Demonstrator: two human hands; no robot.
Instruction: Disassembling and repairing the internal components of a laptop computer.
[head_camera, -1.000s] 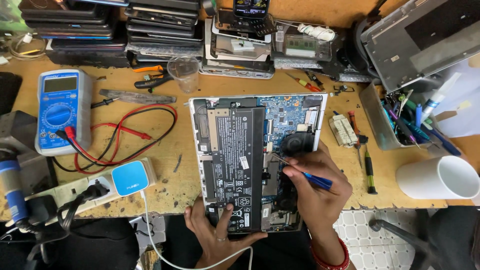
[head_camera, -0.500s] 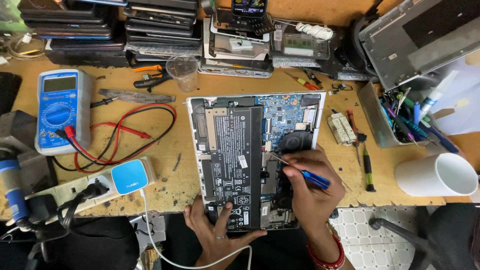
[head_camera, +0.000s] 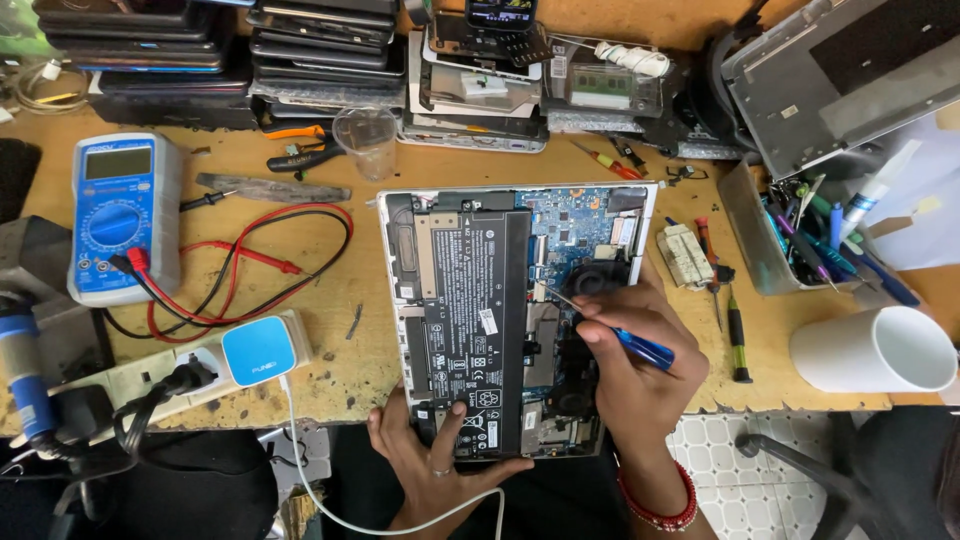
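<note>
An opened laptop (head_camera: 500, 320) lies base-up between the hands, its black battery and blue circuit board bared, its near end overhanging the bench's front edge. The left hand (head_camera: 430, 465) grips that near end, thumb on the battery. The right hand (head_camera: 635, 365) is closed around a blue-handled screwdriver (head_camera: 625, 340), tip set on the board. Just right of that hand lie small screwdrivers (head_camera: 735, 340), then a white mug (head_camera: 870, 350). Left of the left hand, bare wood, then a power strip (head_camera: 180, 370) and blue multimeter (head_camera: 120, 215).
</note>
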